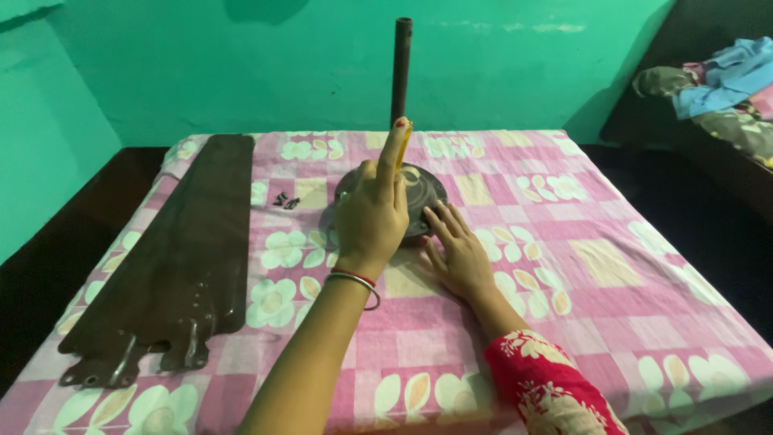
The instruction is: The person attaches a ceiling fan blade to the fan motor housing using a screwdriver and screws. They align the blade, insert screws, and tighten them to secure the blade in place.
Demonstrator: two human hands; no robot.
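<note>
A bed [612, 266] fills most of the room in front of the green wall [241, 64], spread with a pink checked sheet patterned with pale flowers. Along its left side lie dark brown fan blades [177, 258], stacked flat, their metal mounting brackets pointing toward the near edge. At the middle of the bed sits the round fan motor [427, 189], dark and disc-shaped, with its brown downrod [400, 68] standing upright against the wall behind. On the far right, off the bed, a heap of clothes [717, 89] rests on a dark surface.

The person's right hand [455, 250], coming out of a red flowered sleeve [547, 387], lies flat and spread on the sheet, fingertips touching the near rim of the motor. The left hand [372, 213], with thin bangles [358, 280] at the wrist, is raised over the motor's left part; its fingers are closed around a slim yellow tool [405, 138], perhaps a screwdriver, held upright along the forefinger. Just left of the motor, between it and the blades, lie a few small dark screws [286, 200] on the sheet.
</note>
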